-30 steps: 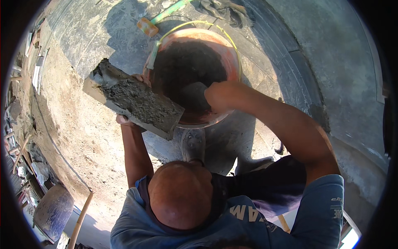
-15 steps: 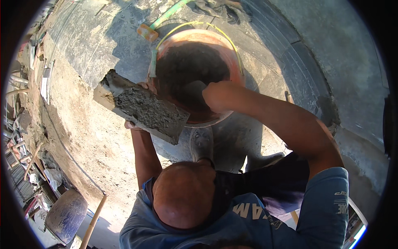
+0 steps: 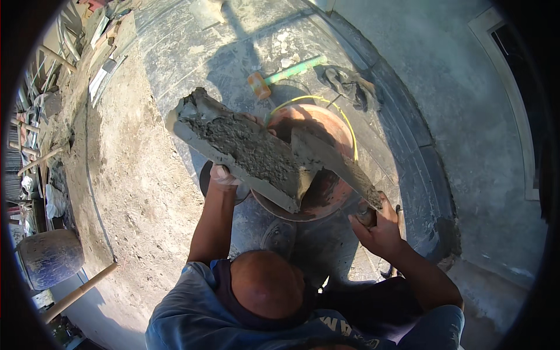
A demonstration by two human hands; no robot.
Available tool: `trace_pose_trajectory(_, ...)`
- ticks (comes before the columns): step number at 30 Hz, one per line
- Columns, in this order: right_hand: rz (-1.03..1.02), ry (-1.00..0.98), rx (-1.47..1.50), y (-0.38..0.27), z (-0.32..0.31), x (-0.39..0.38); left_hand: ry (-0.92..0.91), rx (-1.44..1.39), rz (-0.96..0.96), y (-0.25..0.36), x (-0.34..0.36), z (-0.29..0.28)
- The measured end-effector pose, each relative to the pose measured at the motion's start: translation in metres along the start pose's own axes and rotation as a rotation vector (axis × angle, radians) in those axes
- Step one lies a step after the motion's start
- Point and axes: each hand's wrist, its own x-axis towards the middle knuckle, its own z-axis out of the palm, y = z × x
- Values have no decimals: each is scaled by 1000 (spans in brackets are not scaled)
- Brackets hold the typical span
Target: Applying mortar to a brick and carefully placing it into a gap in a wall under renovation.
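My left hand (image 3: 224, 177) is closed around a long grey slab (image 3: 230, 158), thumb on the near edge and fingertips at the far one. Rough wet mortar (image 3: 242, 141) covers much of its upper face. In my right hand (image 3: 382, 231) is the handle of a trowel (image 3: 335, 160), gripped firmly. The trowel's mortar-smeared blade points up and left, its tip at the slab's right end; I cannot tell whether they touch. Below both stands an orange-red bucket (image 3: 335, 125) with a yellow handle, partly hidden by slab and blade.
Beyond the bucket lie a mallet (image 3: 259, 86) with a green handle and a dark crumpled cloth (image 3: 350, 87). A blue drum (image 3: 51, 256) and a wooden pole (image 3: 81, 291) are at lower left. Mixed scrap lines the left side; a pale wall (image 3: 431, 64) rises at right.
My right hand has come out of the bucket toward the lower right, bringing the trowel up to the slab's right end. The view has shifted, and the slab now overlaps the bucket more.
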Motion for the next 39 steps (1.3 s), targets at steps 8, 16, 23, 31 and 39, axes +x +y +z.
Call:
trace_pose_trajectory(8, 29, 204, 30, 35, 63, -12, 54, -98, 3, -12, 11, 16)
trace_pose_trajectory(16, 338, 90, 54, 75, 5, -61, 74, -159, 28, -10, 14, -17)
trace_pose_trajectory(23, -71, -239, -197, -14, -131, 14, -31, -107, -107, -3, 17, -6)
trace_pose_trajectory(31, -58, -541, -213, -27, -142, 77, -168, -229, -226, -23, 12, 9)
trace_pose_trajectory(39, -96, -635, -7, -19, -134, 114, -265, -364, -204, -30, 13, -8)
